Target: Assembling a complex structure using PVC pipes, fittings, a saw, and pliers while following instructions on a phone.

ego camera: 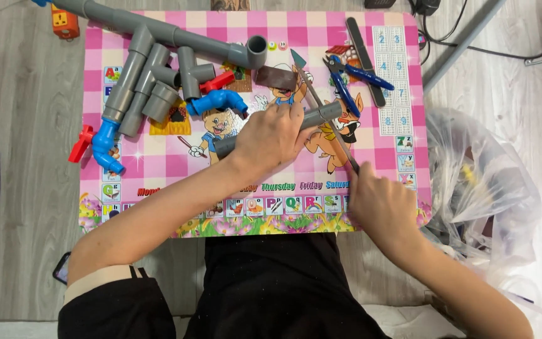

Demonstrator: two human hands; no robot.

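Far left on the pink table (158, 169): we note a blue valve with a red handle (98, 145), then a cluster of joined grey pipe fittings (148, 75) running up to a long grey pipe (177, 31) that ends in an elbow.

Centre: a second blue elbow (217, 100) lies just above our left hand (270, 139). The left hand is clamped over the middle of a short grey pipe piece (321, 115), fingers wrapped round it, pressing it down on the table; both ends stick out past the hand.

Right of centre: our right hand (381, 207) is clenched round the handle end of a thin file (324, 110), whose blade crosses the pipe piece near its right end. Blue-handled pliers (352, 78) and a dark flat bar (365, 50) lie beyond. A clear plastic bag (484, 182) sits on the floor, far right.

Handling, our judgement: the pipe piece looks light, rigid and smooth, so likely to roll or slip; best held mid-length, close to the worked end.
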